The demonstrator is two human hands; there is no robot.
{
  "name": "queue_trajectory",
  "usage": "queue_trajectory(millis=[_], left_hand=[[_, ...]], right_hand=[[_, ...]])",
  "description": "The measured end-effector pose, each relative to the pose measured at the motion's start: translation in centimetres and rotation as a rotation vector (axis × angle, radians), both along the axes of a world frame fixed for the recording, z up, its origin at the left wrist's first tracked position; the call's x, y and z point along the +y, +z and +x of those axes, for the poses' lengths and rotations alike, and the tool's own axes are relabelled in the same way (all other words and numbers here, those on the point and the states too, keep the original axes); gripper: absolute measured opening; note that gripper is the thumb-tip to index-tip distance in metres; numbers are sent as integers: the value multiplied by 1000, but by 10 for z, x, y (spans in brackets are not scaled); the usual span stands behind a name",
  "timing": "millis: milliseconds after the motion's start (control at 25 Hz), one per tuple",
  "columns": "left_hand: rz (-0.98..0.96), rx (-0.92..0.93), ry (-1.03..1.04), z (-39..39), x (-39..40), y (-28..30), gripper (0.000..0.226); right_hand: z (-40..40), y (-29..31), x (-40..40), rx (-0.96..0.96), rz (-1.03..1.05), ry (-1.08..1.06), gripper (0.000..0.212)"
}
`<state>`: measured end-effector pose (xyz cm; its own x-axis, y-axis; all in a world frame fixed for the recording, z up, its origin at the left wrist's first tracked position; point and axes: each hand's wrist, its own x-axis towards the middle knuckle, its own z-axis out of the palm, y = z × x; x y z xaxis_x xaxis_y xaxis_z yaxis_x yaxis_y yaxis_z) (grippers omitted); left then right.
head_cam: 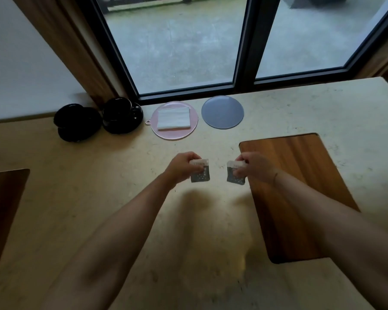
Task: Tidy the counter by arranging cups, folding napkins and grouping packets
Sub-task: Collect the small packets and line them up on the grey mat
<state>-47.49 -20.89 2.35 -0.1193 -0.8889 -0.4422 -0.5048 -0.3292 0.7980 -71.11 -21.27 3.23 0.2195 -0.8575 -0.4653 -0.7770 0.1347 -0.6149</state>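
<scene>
My left hand (181, 166) pinches a small grey packet (201, 174) with a white top strip, held above the middle of the counter. My right hand (254, 166) pinches a second packet (234, 176) of the same kind, a short gap to the right of the first. A folded white napkin (173, 119) lies on a round pink mat (193, 128) near the window. Two black cups on black saucers stand at the back left, one cup (71, 116) further left and one cup (119, 111) beside the pink mat.
A round grey mat (222, 111) lies right of the pink one. A wooden board (300, 186) is set in the beige counter (99, 186) at the right, another wooden panel (2, 198) at the left edge. A window and a brown curtain stand behind.
</scene>
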Motion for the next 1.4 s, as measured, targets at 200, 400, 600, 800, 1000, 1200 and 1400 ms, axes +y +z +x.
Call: queue_trajectory(millis=[200, 400, 600, 800, 1000, 1200, 1400], left_hand=[[-8, -41, -32, -13, -76, 8, 17], [-65, -65, -30, -25, -140, 1, 18], [-113, -103, 39, -27, -187, -9, 18], [-148, -133, 17, -30, -222, -13, 17], [-171, -191, -10, -42, -236, -33, 17], [-186, -218, -27, -51, -254, -47, 15], [-224, -325, -9, -56, -268, -53, 18]], right_hand=[[-5, 3, -70, 29, -6, -58, 32], [-13, -4, -123, -77, 40, -171, 30], [-19, -7, -173, -123, 13, -208, 27], [-16, -19, -208, -114, -8, -164, 27], [-18, -35, -231, -58, 12, -132, 32], [-19, -41, -250, -33, -15, -116, 30], [-15, -45, -264, -15, -114, -117, 34]])
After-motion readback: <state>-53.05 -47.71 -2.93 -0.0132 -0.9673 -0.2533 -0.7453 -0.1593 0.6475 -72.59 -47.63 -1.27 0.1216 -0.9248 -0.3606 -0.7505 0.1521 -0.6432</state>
